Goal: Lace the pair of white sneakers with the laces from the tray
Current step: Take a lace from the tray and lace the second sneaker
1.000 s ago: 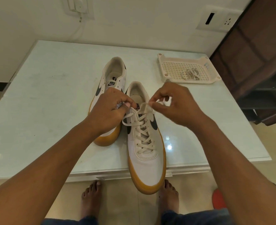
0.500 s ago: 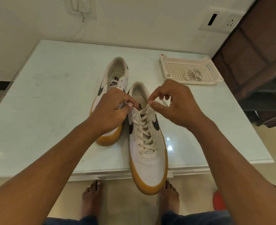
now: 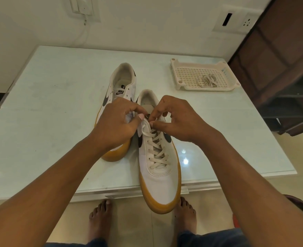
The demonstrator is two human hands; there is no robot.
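Left hand (image 3: 117, 125), right hand (image 3: 181, 120): fingers (image 3: 140, 117) pinching the lace (image 3: 149, 134), top eyelets hidden behind them.

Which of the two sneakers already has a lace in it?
The nearer sneaker, its toe overhanging the table; the farther sneaker shows empty eyelets.

left hand (image 3: 117, 123), right hand (image 3: 180, 120) — fingers pinched

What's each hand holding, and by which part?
The left hand and right hand each pinch the flat beige lace near its free ends, at the top eyelets of the nearer white gum-soled sneaker.
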